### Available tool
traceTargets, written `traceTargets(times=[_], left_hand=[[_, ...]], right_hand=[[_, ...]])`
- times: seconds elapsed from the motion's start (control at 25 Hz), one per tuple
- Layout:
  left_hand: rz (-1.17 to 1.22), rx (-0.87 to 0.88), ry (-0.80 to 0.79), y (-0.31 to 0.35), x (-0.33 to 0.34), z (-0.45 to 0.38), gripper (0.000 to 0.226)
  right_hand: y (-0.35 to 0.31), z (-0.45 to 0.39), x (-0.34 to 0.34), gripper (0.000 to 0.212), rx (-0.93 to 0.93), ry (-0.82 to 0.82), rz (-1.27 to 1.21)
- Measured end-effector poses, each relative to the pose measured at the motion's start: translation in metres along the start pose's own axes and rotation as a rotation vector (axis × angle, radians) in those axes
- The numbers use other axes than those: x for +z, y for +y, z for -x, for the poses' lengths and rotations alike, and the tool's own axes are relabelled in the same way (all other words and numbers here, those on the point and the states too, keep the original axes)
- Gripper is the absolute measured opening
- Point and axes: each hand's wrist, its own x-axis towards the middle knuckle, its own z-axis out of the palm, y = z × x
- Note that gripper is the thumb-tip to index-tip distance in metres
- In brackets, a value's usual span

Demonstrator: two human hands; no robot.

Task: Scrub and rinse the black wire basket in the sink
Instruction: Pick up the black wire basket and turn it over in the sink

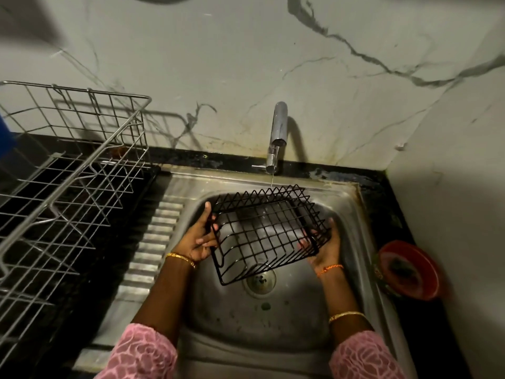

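The black wire basket [266,232] is held tilted above the sink [352,242], its far rim under a thin stream from the tap [278,132]. The left hand [198,240] grips the basket's left end with curled fingers, while the right hand [323,248] cups its right end from below. With no scrubber or suds in sight, this looks like rinsing; whether scrubbing is done cannot be told.
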Motion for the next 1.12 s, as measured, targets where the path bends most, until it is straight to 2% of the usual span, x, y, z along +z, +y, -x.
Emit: traceTargets(times=[0.08,0.2,0.24,0.36,0.44,0.6,0.68,0.76,0.84,0.92,1.0,1.12], left_hand=[[-0.136,-0.093,0.160,0.007,0.001,-0.002,0.050],[-0.292,-0.242,0.396,0.013,0.011,-0.003,0.051],[-0.249,-0.220,0.443,0.012,0.016,-0.001,0.048],[-0.158,0.025,0.539,0.007,0.021,0.001,0.038],[-0.156,0.098,0.541,0.009,0.013,0.007,0.043],[-0.166,0.087,0.495,0.019,-0.006,0.016,0.047],[-0.132,0.067,0.415,0.022,-0.006,0.028,0.050],[-0.047,0.051,0.320,0.021,-0.005,0.038,0.037],[-0.039,0.030,0.295,0.020,-0.008,0.043,0.028],[-0.120,-0.061,0.339,0.018,-0.015,0.045,0.039],[-0.168,-0.163,0.351,0.017,-0.018,0.051,0.038],[-0.306,-0.222,0.269,0.009,-0.025,0.053,0.046]], right_hand=[[-0.003,0.000,-0.009,0.048,0.042,-0.068,0.103],[-0.008,-0.002,-0.017,0.045,0.034,-0.144,0.187],[-0.008,-0.005,-0.017,0.048,0.024,-0.160,0.190],[-0.006,-0.010,0.000,0.058,0.017,-0.190,0.255],[-0.002,-0.011,0.015,0.057,0.010,-0.170,0.326],[0.004,-0.013,0.037,0.021,-0.026,-0.128,0.435],[0.006,-0.015,0.045,0.014,-0.032,-0.124,0.438],[0.004,-0.018,0.051,0.015,-0.035,-0.144,0.457],[0.001,-0.022,0.056,0.016,-0.046,-0.180,0.481],[-0.002,-0.026,0.058,0.024,-0.103,-0.248,0.513],[-0.010,-0.027,0.062,0.042,-0.175,-0.340,0.555],[-0.031,-0.027,0.073,0.051,-0.333,-0.462,0.638]])
